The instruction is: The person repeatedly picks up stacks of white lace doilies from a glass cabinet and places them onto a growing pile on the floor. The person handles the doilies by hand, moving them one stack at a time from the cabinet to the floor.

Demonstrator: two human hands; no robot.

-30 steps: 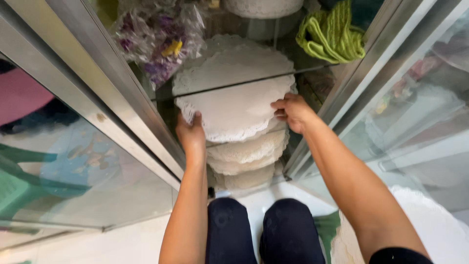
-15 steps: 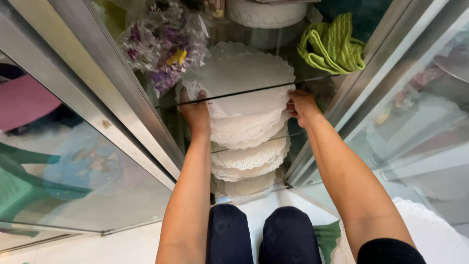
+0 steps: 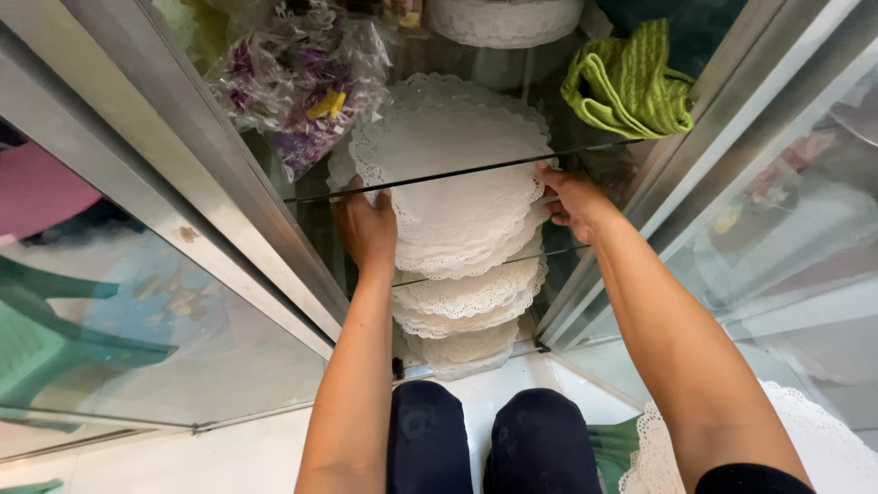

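Head view looks down into a glass cabinet. Left hand (image 3: 366,229) grips the left edge of a round white lace doily (image 3: 462,215), fingertips hidden beneath the glass shelf (image 3: 320,197). Right hand (image 3: 572,197) clasps its right edge, fingers curled and partly hidden. Upper right, a crumpled green cloth (image 3: 631,87) lies on the shelf.
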